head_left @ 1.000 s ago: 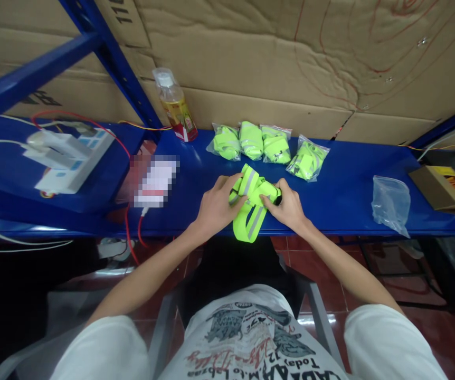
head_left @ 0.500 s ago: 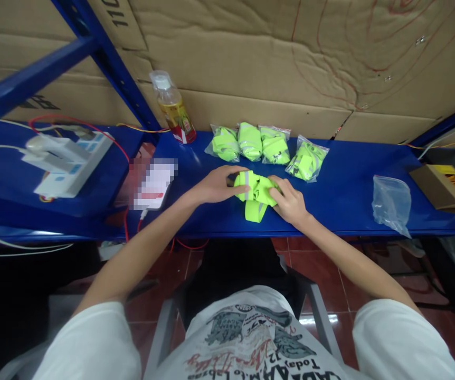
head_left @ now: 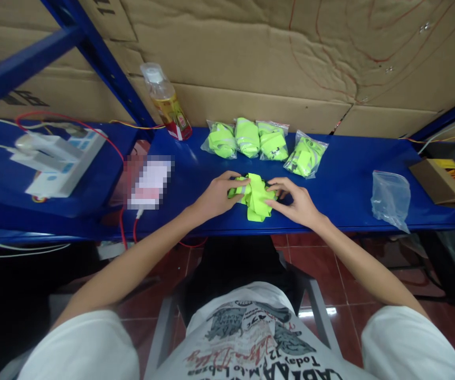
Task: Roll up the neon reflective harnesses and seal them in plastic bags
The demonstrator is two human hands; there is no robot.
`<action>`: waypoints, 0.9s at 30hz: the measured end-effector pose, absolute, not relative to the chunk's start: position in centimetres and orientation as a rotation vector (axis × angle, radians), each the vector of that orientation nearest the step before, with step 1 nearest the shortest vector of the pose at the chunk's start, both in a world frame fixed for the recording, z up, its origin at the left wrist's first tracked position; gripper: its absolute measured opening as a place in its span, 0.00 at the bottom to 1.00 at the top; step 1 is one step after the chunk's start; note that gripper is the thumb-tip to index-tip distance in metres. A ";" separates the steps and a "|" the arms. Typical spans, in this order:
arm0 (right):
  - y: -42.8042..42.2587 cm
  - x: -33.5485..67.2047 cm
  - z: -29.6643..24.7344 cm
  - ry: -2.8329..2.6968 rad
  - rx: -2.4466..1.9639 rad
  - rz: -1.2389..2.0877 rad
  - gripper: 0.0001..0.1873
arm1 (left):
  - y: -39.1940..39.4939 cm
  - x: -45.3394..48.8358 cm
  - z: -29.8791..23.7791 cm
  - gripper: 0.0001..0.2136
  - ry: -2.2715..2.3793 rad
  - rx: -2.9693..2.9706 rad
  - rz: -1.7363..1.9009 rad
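Note:
A neon-yellow reflective strap [head_left: 257,198] lies folded in a bundle near the front of the blue table, a wide band crossing over its middle. My left hand [head_left: 218,196] grips the bundle's left end, thumb in front and fingers behind. At its right side, my right hand [head_left: 295,200] has thumb and fingertips closed on the strap's edge. Behind the bundle, several clear bags [head_left: 247,138] hold similar neon-yellow straps, side by side. To the right an unfilled clear zip bag [head_left: 390,198] lies flat.
A drink bottle [head_left: 168,105] stands at the back left by the blue shelf post. A phone [head_left: 150,182] with a red cable lies left of my hands, beyond it a white power strip [head_left: 67,163]. An open cardboard box [head_left: 437,182] sits far right. Cardboard lines the back.
The strap's hanging loop has been folded up over the bundle's middle. My right hand has shifted slightly right, and its fingers have changed their hold.

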State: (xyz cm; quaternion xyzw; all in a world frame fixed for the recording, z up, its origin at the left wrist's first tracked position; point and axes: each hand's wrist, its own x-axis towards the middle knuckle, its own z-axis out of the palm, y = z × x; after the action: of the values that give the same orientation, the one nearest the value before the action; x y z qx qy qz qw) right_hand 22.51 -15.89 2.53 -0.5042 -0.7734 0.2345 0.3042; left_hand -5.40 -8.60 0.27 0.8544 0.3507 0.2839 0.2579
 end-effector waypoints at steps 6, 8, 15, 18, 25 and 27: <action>-14.0 21.6 1.7 -2.092 -1.595 0.628 0.38 | -9.4 -6.1 1.1 0.22 0.891 2.403 0.631; -13.8 21.6 1.7 -2.164 -1.558 0.653 0.34 | -8.7 -6.3 1.6 0.20 0.844 2.313 0.565; -13.5 21.5 1.4 -2.151 -1.578 0.686 0.34 | -5.4 -4.8 0.9 0.35 0.907 1.861 0.602; -13.7 21.2 1.8 -2.081 -1.570 0.699 0.34 | -5.2 -4.5 0.9 0.45 0.841 1.844 0.591; -14.8 21.0 2.9 -1.895 -1.461 0.808 0.46 | -8.0 -4.9 2.7 0.33 0.764 2.256 0.772; -15.3 21.0 2.9 -1.883 -1.456 0.745 0.49 | -8.9 -5.0 2.8 0.31 0.751 2.306 0.844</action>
State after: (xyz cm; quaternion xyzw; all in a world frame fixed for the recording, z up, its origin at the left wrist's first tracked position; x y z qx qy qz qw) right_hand 21.04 -15.33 2.91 -0.5533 -0.7159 0.2831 0.3181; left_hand -5.04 -8.89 2.77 0.8613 0.2806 0.3152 0.2830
